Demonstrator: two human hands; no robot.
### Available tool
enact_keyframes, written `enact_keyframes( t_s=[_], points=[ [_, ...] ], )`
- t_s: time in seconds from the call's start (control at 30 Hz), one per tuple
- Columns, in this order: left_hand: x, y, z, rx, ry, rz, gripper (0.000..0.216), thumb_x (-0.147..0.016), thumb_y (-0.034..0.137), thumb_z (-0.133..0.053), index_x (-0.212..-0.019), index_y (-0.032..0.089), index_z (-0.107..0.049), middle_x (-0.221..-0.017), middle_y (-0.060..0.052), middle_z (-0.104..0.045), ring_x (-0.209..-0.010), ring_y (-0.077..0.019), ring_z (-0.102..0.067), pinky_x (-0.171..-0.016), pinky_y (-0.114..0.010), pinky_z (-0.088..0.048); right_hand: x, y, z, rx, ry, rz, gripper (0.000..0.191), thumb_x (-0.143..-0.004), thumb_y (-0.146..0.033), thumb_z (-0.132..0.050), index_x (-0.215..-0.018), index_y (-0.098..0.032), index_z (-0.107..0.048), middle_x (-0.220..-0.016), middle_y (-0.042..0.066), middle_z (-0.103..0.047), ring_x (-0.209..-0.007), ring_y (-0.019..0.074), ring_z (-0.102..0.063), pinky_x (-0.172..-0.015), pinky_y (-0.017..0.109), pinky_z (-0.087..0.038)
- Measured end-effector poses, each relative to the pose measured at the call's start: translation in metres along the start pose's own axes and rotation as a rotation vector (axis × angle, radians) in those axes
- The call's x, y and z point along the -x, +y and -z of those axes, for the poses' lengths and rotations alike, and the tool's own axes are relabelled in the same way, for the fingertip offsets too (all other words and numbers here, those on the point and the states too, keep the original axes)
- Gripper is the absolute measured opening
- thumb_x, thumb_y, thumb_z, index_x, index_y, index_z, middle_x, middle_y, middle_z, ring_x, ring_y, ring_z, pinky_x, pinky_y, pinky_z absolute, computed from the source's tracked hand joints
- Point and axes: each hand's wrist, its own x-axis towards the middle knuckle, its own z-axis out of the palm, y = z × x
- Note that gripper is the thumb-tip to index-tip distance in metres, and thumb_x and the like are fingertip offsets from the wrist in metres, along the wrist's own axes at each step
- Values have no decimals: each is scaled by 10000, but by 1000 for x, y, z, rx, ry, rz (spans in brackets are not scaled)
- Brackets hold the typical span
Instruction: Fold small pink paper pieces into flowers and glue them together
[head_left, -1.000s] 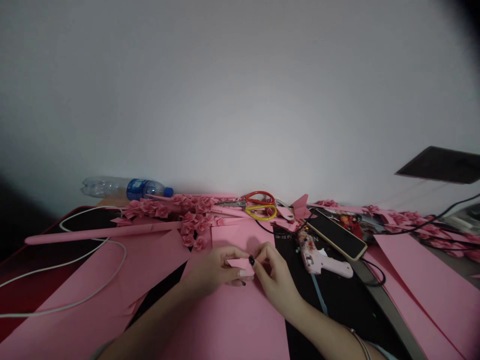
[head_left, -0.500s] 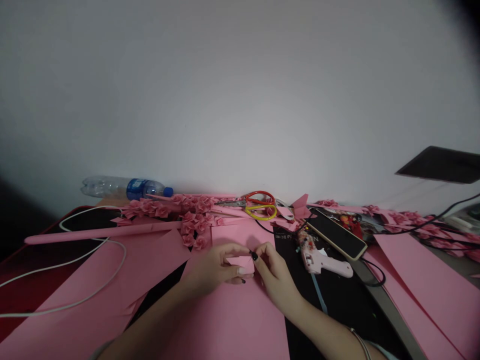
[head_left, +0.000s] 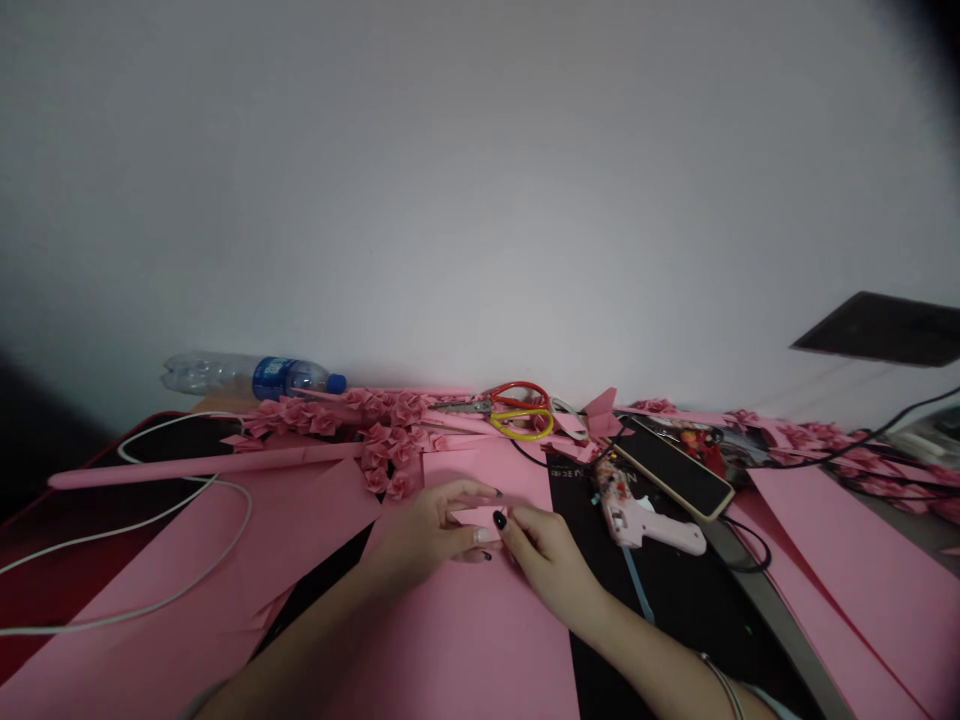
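Both bare forearms reach forward and converge at the middle. The left hand (head_left: pixel 427 528) lies palm down with fingers curled and the thumb extended rightward, while the right hand (head_left: pixel 546 555) meets it, dark-nailed fingertips (head_left: pixel 500 520) pinched together against the left thumb.

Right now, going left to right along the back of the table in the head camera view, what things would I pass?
Water bottle → cluster of pink paper roses → scissors → pink glue gun → phone. In front of them, left hand and right hand pinch a small pink paper piece.
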Motion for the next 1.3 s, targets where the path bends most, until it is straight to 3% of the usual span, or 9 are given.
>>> enact_keyframes(
  t_s=[0.53, 1.0, 1.3],
  points=[
    [1, -2, 4, 54, -29, -5, 643, -586, 369, -911, -1141, 209, -627, -1380, -118, -583, -818, -173, -731, -750, -289, -608, -1, 1, -2, -75, -53, -77, 359, -935, -381, -393, -612, -238, -332, -567, -52, -318, -539, 127, -295, -501, 258, -225],
    [3, -2, 4, 7, -85, 52, 573, -668, 286, -845, -1166, 235, -567, -1396, -119, -559, -834, -171, -736, -766, -298, -584, 1, -2, 1, -27, -94, -5, 317, -934, -289, -375, -626, -232, -328, -584, -39, -360, -559, 139, -349, -527, 261, -264],
    [3, -5, -2, -92, -126, -49, 455, -646, 138, -732, -1079, 176, -599, -1243, -119, -641, -615, -115, -681, -632, -282, -549, 4, -5, 1, -38, -131, 70, 306, -951, -227, -376, -646, -230, -354, -598, -30, -428, -549, 138, -390, -538, 259, -305]
  ],
)
